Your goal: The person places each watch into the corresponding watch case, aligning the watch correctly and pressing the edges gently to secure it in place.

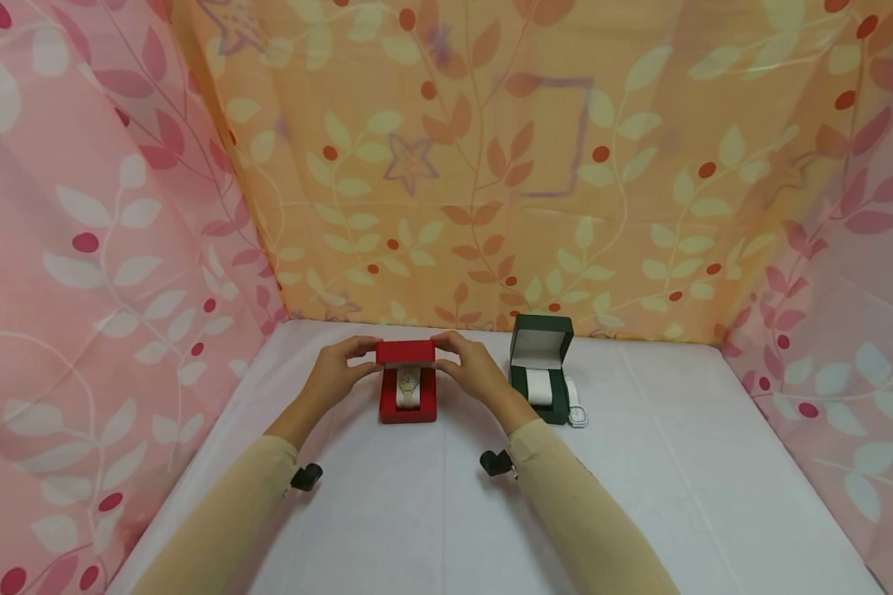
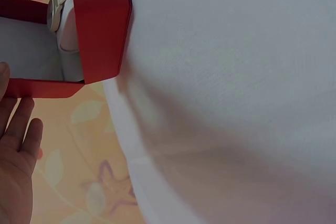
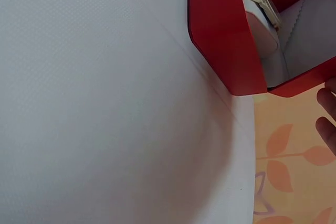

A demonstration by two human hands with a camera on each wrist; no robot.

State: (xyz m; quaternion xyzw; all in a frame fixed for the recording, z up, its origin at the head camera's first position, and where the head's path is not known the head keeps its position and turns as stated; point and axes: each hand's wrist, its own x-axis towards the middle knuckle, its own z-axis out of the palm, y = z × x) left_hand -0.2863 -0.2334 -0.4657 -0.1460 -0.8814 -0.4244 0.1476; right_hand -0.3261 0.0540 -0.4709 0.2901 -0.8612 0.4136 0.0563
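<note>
A red watch box (image 1: 408,416) stands on the white-covered table with its lid (image 1: 406,353) raised partway. Inside, a wristwatch with a pale strap (image 1: 408,384) is wrapped round a white cushion (image 2: 68,32). My left hand (image 1: 333,372) holds the lid's left side between thumb and fingers. At the opposite side, my right hand (image 1: 478,373) grips the lid the same way. The lid's pale inner face (image 3: 310,32) shows in the right wrist view, hinged to the red base (image 3: 226,35).
Right of my right hand stands a dark green watch box (image 1: 542,326), lid up, with a white cushion (image 1: 539,387) inside. A white wristwatch (image 1: 576,411) lies against its right side. Patterned cloth walls, orange (image 1: 476,165) behind and pink (image 1: 104,330) at the sides, enclose the table (image 1: 387,512).
</note>
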